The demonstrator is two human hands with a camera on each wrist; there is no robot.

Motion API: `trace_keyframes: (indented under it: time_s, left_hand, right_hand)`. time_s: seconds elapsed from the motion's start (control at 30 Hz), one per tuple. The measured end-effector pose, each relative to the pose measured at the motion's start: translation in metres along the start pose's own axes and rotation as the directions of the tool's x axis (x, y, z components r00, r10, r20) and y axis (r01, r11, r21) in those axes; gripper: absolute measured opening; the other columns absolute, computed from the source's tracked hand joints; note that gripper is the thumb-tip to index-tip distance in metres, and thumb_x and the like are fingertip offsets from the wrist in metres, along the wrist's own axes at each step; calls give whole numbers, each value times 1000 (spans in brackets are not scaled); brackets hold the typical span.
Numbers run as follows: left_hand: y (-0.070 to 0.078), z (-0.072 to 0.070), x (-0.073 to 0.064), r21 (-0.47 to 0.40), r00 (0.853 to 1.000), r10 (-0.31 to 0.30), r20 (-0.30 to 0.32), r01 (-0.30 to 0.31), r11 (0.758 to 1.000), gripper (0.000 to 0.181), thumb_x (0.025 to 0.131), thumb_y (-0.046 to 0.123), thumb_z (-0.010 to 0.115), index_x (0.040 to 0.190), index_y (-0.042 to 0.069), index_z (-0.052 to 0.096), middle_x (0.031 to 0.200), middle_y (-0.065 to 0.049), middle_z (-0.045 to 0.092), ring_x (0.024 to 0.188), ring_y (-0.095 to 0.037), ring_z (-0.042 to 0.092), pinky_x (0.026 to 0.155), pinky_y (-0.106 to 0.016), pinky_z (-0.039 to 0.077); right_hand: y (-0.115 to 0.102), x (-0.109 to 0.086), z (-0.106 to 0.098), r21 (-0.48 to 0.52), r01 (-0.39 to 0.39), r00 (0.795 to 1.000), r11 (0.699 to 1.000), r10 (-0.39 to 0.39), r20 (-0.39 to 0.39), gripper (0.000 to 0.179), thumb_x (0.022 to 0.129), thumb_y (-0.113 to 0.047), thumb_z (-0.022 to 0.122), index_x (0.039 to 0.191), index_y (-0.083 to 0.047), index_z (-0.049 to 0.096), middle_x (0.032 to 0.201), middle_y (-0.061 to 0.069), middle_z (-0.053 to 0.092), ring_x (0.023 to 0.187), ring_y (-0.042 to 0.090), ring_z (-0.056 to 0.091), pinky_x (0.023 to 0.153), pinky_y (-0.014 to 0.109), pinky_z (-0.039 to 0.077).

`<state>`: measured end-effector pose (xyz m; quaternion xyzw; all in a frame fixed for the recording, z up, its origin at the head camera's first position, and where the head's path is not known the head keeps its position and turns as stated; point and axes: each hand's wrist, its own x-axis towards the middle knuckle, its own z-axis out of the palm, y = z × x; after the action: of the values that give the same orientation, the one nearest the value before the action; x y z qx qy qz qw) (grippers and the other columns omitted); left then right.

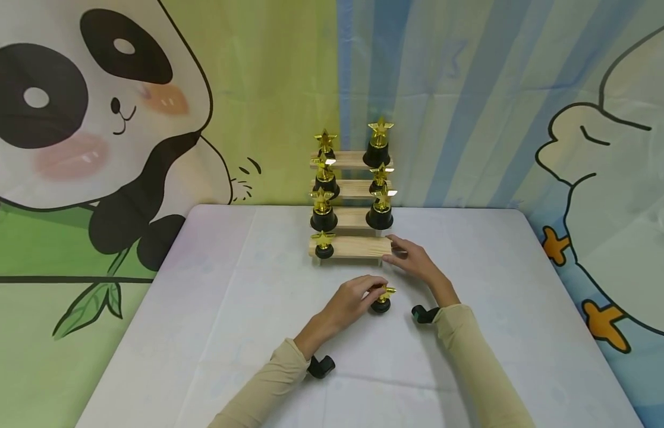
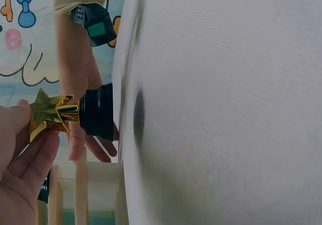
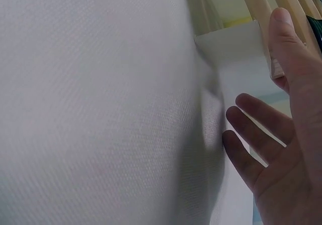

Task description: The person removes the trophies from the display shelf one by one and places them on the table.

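My left hand pinches a small gold star trophy by its star, between thumb and fingers. Its round black base hangs just above the white tabletop, over its own shadow in the left wrist view. Farther forward, my right hand is at the right end of the front wooden step, thumb and index finger right by the plank's end. The other fingers are spread and loosely straight. On that step's left end stands another small star trophy.
Behind the front step rise several more wooden steps, bearing star trophies at their left and right ends. A panda-patterned cloth hangs behind the table. Each wrist wears a black camera.
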<state>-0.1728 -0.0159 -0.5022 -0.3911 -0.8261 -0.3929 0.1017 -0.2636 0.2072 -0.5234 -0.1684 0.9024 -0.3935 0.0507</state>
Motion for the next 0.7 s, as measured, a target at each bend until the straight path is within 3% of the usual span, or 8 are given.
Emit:
trace_keyframes:
  time_s: [0.43,0.7]
  left_hand:
    - [-11,11,7,-1,999,19,-26,-19,1000,22,96,15,61,114,4,66,107,-4,72,97,-12,68,83,-18,55]
    - [-14,17,10,4,998,-49,-34,49,999,22,96,16,61,114,5,67,107,-3,72,99,-10,68,83,-18,55]
  right_hand:
    - [1,0,-1,-10,-19,1000,1000,19,1,66,92,-37,66,147,-9,41,141,20,52,121,36,57,102,49,48]
    - [1,0,0,2,-12,1000,1000,12,-2,67,92,-39,66,146,-9,41,143,19,51,122,36,57,102,49,48]
